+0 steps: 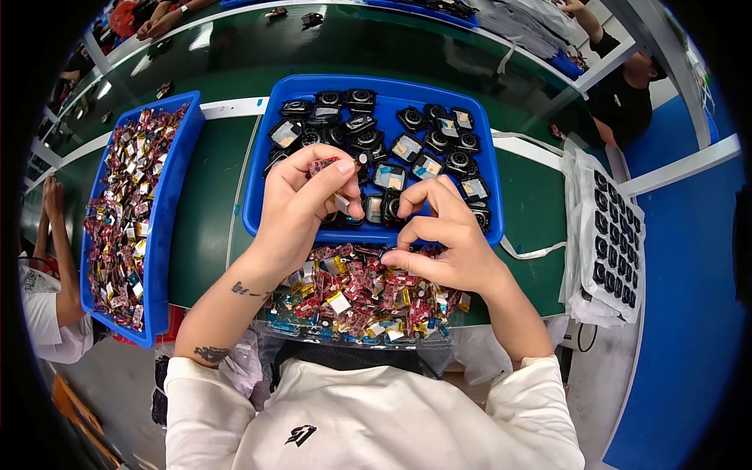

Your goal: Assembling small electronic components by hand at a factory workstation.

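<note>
"Circuit board [319, 166], the red one: where is it?"

"In the left hand [296, 196], clamped between thumb and fingers — raised over the near left part of the blue tray [376, 81], which holds black watch cases [366, 140]."

"Right hand [448, 244]?"

"Fingers curled, at the near right part of the tray. Whether thumb and forefinger grip anything, I cannot tell."

"Surroundings?"

"A pile of red boards [366, 283], mixed with white and yellow pieces, lies between the tray and the person's body. To the left, a long blue bin [177, 204] filled with similar parts stands on the green desk [206, 235]. To the right — a white tray [581, 188] with black cases [615, 239] in rows."
</note>
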